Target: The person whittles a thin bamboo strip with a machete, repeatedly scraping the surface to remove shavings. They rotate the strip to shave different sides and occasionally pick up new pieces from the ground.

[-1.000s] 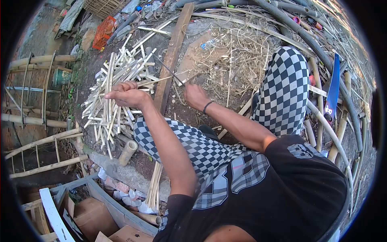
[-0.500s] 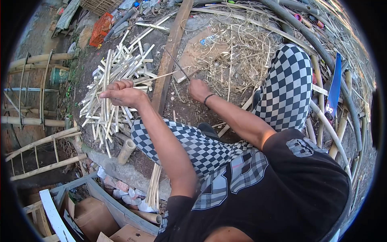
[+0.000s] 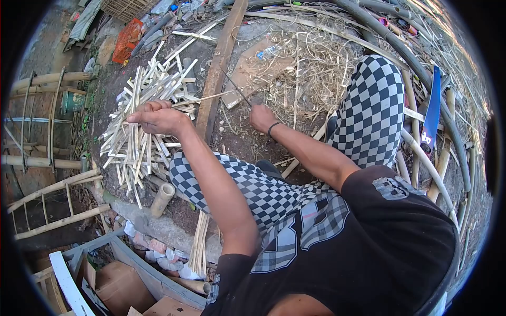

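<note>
My left hand [image 3: 161, 118] is closed around one end of a thin bamboo strip [image 3: 205, 98]. From there the strip runs to the right across a long wooden plank [image 3: 217, 68], and its far end reaches the knife. In my right hand [image 3: 262, 118] is the handle of a knife [image 3: 237, 88]; its dark, narrow blade points up and left over the plank. The blade crosses the strip's far end in this view. Split bamboo sticks [image 3: 138, 118] lie in a loose pile beneath and beside my left hand.
Curly shavings [image 3: 311, 73] cover the ground beyond my right hand, around a flat brown board [image 3: 253, 73]. A blue handsaw [image 3: 433, 113] lies at the right among bamboo poles [image 3: 431, 168]. A short bamboo tube [image 3: 162, 200] stands near my left knee. An orange crate [image 3: 127, 41] sits farther back.
The whole view has shifted slightly. More of the bamboo strip shows beside my left hand now. Both hands keep nearly the same pose and grip.
</note>
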